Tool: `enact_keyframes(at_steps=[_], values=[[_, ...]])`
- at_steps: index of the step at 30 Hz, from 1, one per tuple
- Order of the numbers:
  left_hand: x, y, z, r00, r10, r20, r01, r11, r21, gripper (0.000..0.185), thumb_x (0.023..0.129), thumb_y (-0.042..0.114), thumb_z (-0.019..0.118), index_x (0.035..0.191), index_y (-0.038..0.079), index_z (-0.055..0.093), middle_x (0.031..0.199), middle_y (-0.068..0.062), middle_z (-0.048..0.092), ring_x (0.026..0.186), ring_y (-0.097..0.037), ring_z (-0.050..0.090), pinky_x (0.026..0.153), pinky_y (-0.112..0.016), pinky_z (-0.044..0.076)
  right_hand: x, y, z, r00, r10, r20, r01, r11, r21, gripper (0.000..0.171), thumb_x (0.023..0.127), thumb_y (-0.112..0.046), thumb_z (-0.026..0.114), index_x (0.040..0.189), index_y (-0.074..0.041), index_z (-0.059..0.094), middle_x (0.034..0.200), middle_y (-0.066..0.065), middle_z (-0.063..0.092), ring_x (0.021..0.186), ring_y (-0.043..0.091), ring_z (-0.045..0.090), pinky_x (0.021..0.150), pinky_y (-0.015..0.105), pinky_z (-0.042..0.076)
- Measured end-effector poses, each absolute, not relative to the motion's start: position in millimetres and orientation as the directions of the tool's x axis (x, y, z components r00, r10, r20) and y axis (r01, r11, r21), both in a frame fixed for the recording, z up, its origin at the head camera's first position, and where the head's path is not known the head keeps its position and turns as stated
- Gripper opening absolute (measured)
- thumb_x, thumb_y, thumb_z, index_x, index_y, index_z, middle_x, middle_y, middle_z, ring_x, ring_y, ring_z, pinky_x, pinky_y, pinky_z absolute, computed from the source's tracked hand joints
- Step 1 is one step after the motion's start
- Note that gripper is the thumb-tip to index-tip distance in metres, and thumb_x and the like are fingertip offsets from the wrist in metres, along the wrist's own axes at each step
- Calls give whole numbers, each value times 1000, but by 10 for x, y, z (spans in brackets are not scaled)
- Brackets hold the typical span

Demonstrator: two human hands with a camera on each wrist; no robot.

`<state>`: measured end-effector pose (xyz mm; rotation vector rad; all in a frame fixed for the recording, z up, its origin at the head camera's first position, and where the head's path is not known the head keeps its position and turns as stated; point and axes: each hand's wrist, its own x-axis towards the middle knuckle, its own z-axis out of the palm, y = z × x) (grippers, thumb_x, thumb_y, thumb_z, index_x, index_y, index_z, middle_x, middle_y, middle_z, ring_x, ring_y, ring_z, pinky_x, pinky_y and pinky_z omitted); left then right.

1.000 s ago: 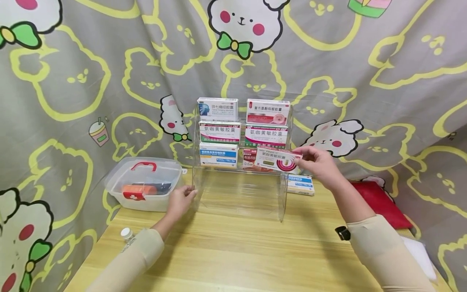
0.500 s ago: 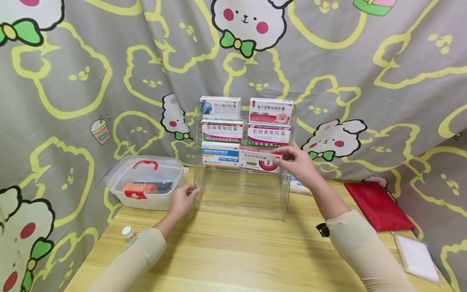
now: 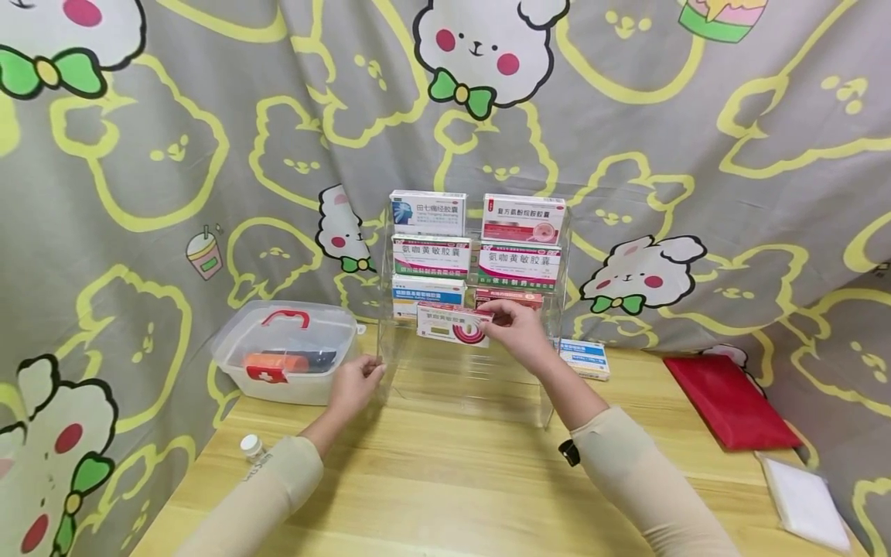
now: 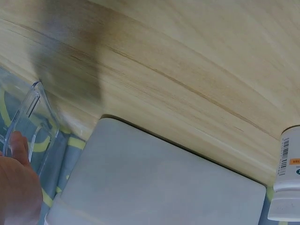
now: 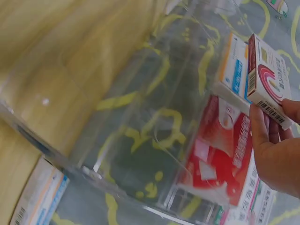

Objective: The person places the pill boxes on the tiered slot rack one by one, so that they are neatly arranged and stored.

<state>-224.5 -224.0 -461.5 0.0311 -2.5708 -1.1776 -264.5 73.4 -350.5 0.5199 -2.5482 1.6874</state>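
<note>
Pink-ringed box [image 3: 454, 325] now further left, pinched by right hand [image 3: 518, 334]; left hand [image 3: 353, 383] gripping clear rack [image 3: 546, 340].

I see a white medicine box [image 3: 454, 324] with a red concentric-arc logo and a green strip on its face, barcode on the end flap. My right hand [image 3: 518, 335] pinches its right end, holding it long side level, face toward me, in front of the lowest tier of the clear acrylic rack [image 3: 473, 363]. It overlaps the blue-and-white box there. My left hand [image 3: 355, 384] grips the rack's left front edge.
</note>
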Motion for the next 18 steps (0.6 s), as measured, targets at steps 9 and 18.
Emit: enact_keyframes(at_steps=[9,18], values=[[-2251,-2234,-4632,-946,-159,283,103,678,727,17,87,18,66,95,3,70,89,-12,72,73,-20,68,68,-34,56,-2613,541,-3665,-949,-227,220,-299,416,-859,24,83,-11,69,107,-10,68,91,6,62,81,18,58,61,25,50],[-2242,-2219,-4608,-947,-155,282,99,694,713,16,87,17,66,95,4,70,89,-12,72,75,-22,68,69,-36,56,-2633,334,-3836,-900,-237,364,-434,531,-727,25,81,-6,70,106,-10,70,95,5,63,81,17,61,67,25,53]])
